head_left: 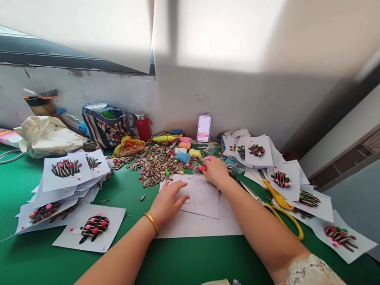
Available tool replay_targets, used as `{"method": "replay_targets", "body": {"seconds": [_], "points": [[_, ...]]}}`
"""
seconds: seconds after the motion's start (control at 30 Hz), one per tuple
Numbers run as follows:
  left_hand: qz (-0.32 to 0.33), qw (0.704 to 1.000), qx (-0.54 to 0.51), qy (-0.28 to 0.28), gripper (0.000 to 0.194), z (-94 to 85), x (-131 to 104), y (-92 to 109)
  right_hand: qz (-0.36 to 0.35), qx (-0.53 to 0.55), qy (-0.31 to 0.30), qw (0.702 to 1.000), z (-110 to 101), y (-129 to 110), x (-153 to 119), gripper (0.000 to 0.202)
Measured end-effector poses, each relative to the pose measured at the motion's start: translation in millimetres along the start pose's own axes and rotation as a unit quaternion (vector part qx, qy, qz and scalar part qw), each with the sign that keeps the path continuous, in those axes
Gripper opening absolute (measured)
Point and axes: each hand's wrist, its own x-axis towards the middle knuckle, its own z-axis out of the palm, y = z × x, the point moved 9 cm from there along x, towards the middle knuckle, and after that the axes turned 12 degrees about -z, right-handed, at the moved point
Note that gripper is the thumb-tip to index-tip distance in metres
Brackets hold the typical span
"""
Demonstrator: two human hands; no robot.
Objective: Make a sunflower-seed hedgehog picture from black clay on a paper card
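Note:
My left hand (pixel 169 201) lies with fingers spread on a white sheet that bears a faint pencil drawing (pixel 197 198). Beneath it is a larger white sheet (pixel 201 229). My right hand (pixel 217 174) reaches past the sheet's far right corner, its fingers curled together at a small pink lump (pixel 207 158); what is between the fingertips is hidden. Striped sunflower seeds (pixel 156 163) lie in a loose pile beyond my left hand. Lumps of blue clay (pixel 182 157) and yellow clay (pixel 194 153) sit between the pile and my right hand.
Cards with seed-covered animals are stacked at left (pixel 65 168) and right (pixel 280 178). Yellow-handled scissors (pixel 280 214) lie by my right forearm. Along the wall stand a red flask (pixel 143 127), a striped bag (pixel 107 125) and a cream cloth bag (pixel 49 137).

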Motion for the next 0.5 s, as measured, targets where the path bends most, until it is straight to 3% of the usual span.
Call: {"method": "replay_targets", "body": {"seconds": [0.13,0.27,0.33,0.4,0.5], "points": [[-0.016,0.994,-0.076,0.077,0.029,-20.2,-1.2,-2.1,0.005,0.008,0.068,0.998,-23.4,-2.1,-12.3,0.024],[-0.058,0.969,-0.209,0.119,0.024,-31.7,1.5,-3.1,-0.026,0.162,0.17,0.972,-48.4,-9.7,-40.1,0.025],[-0.102,0.939,-0.309,0.109,0.028,-30.1,4.5,-3.8,-0.046,0.226,0.186,0.955,-53.6,-16.6,-53.6,0.026],[-0.14,0.905,-0.397,0.063,0.033,-21.5,8.4,1.6,-0.059,0.271,0.186,0.943,-54.9,-24.6,-64.7,0.026],[-0.152,0.89,-0.426,0.05,0.029,-20.0,11.6,15.1,-0.086,0.349,0.178,0.916,-52.5,-38.4,-76.2,0.026]]}}
